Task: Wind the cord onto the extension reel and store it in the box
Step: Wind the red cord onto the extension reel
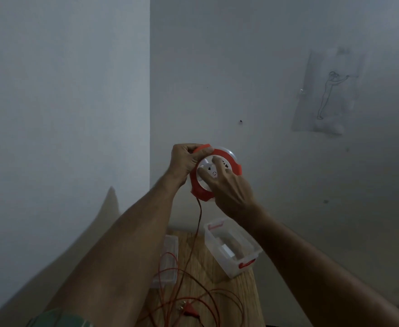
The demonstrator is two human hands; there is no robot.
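I hold a round extension reel [235, 164] with an orange rim and a white socket face up in front of the wall. My left hand [184, 161] grips its upper left rim. My right hand [229, 185] lies over the white face, fingers spread on it. An orange cord [197, 223] hangs from the reel's lower edge down to the wooden table [193, 256], where it lies in loose loops ending in a plug [189, 311]. A clear plastic box [231, 249] with orange latches stands open on the table, below the reel.
A clear plastic lid [167, 260] lies on the table left of the box, partly under the cord. The narrow table stands in a corner between two pale walls. A faint drawing [328, 95] is on the right wall.
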